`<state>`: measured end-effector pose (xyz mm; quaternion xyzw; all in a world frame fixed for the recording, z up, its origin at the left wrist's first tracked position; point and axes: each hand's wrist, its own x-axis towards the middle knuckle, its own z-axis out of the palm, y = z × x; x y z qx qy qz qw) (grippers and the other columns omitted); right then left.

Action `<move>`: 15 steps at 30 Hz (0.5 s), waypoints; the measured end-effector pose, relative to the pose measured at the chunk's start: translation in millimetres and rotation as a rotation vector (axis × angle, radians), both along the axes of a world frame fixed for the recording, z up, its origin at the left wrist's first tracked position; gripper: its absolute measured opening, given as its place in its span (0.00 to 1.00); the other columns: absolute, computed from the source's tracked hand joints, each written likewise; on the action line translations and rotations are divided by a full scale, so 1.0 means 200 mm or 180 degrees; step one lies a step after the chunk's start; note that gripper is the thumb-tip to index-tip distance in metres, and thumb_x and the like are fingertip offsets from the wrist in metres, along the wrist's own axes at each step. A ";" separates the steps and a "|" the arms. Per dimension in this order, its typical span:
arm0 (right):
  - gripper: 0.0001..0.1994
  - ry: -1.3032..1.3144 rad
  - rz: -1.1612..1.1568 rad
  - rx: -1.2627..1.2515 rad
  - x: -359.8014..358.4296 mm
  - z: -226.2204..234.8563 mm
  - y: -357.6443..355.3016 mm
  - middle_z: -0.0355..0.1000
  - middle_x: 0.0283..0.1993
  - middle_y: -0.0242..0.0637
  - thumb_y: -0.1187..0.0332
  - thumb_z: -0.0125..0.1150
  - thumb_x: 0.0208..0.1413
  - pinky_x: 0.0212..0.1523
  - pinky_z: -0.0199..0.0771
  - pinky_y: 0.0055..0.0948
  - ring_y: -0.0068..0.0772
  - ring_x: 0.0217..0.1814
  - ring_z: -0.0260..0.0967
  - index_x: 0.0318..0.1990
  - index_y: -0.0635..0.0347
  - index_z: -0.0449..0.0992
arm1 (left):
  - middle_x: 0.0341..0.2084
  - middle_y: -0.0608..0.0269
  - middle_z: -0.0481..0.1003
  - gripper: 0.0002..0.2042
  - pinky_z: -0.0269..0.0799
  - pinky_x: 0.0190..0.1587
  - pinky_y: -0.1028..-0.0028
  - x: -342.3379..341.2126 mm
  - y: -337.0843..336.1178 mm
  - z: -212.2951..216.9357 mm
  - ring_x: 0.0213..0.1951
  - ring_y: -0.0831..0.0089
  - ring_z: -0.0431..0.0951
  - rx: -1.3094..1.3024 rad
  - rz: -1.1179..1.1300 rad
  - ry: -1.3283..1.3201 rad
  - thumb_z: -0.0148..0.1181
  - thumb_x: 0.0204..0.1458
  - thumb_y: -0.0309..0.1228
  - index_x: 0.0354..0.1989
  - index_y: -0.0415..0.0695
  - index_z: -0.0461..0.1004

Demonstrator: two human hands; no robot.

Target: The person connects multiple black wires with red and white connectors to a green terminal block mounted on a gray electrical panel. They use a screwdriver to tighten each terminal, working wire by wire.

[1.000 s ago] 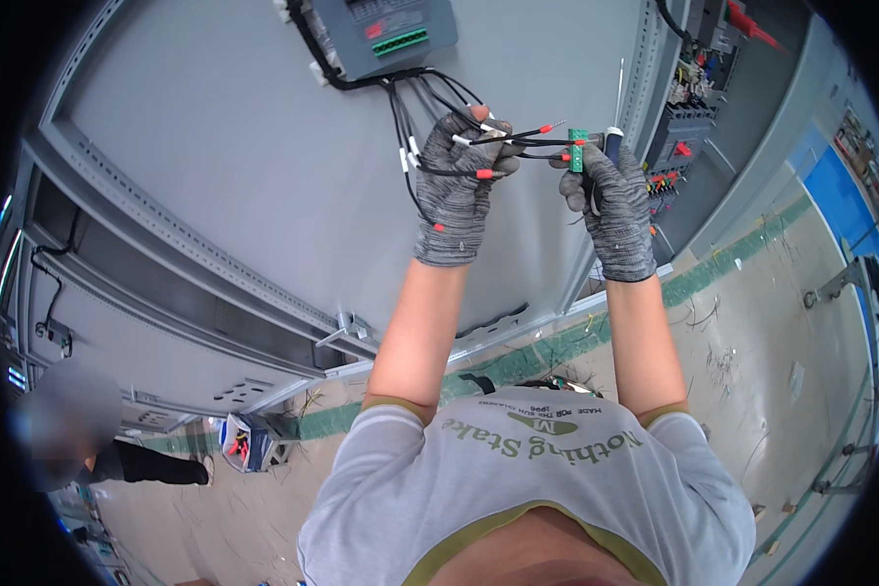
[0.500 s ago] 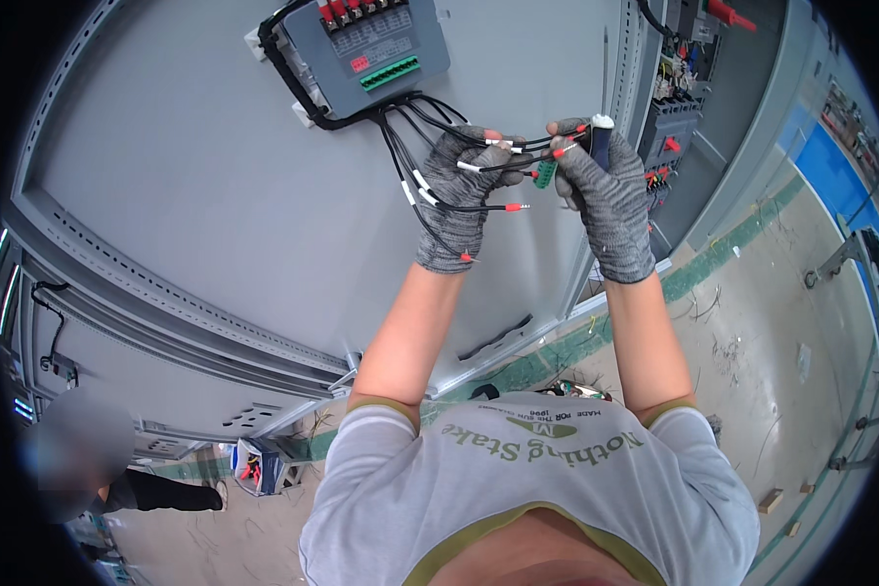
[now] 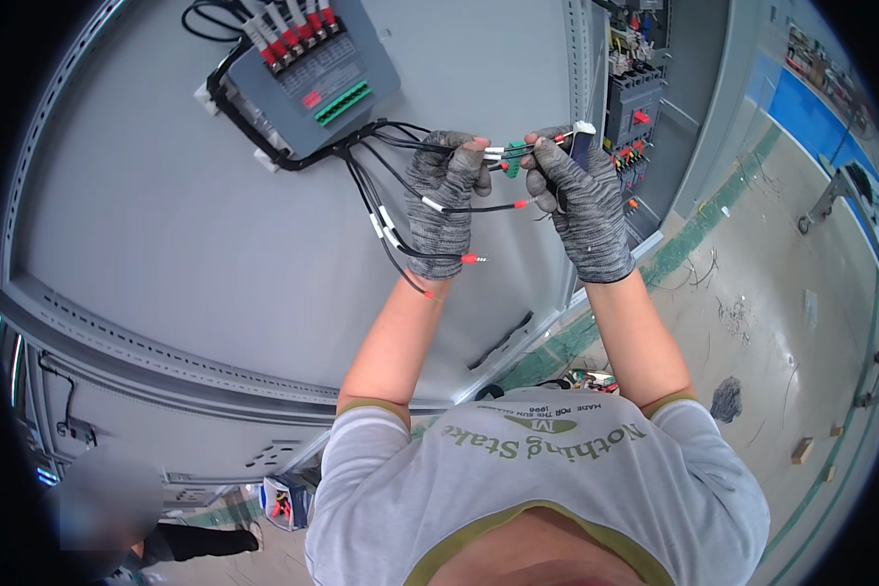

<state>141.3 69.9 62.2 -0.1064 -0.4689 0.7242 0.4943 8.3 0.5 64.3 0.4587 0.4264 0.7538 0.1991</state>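
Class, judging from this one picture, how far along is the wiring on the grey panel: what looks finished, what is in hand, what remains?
Done: red-tipped wires sit in the top row of the grey module. In hand: the left hand grips a bundle of black wires, while the right hand holds a small green connector at the wire ends. Left: several red-tipped wire ends hang loose below the left hand.

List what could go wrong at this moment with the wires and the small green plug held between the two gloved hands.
1. The left hand holds several black wires bunched; loose red-tipped ends hang free and might get mixed up.
2. The green plug is pinched only at the fingers, so it may slip and drop.
3. The right hand also grips a dark tool, which looks awkward and could poke the glove.
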 end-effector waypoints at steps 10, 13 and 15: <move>0.10 -0.0240 -0.0795 0.1150 0.18 0.09 -0.14 0.73 0.31 0.33 0.67 0.59 0.57 0.23 0.66 0.15 0.16 0.27 0.68 0.43 0.63 0.74 | 0.28 0.67 0.74 0.03 0.69 0.32 0.81 0.06 0.13 -0.02 0.29 0.81 0.73 -0.0089 -0.0885 0.0328 0.59 0.54 0.26 0.34 0.41 0.72; 0.13 -0.0685 0.0215 0.1352 0.14 0.21 -0.18 0.76 0.37 0.38 0.64 0.59 0.58 0.40 0.76 0.22 0.24 0.39 0.74 0.42 0.66 0.75 | 0.33 0.65 0.75 0.09 0.73 0.40 0.76 0.00 0.25 -0.19 0.35 0.76 0.75 0.0291 -0.1599 -0.0634 0.63 0.49 0.25 0.37 0.40 0.71; 0.16 -0.1094 0.0849 0.1297 0.14 0.28 -0.11 0.76 0.39 0.38 0.61 0.58 0.58 0.43 0.76 0.25 0.26 0.42 0.74 0.44 0.67 0.75 | 0.36 0.63 0.74 0.11 0.73 0.44 0.74 -0.09 0.30 -0.26 0.37 0.74 0.75 0.0004 -0.1978 -0.0782 0.60 0.51 0.28 0.41 0.39 0.69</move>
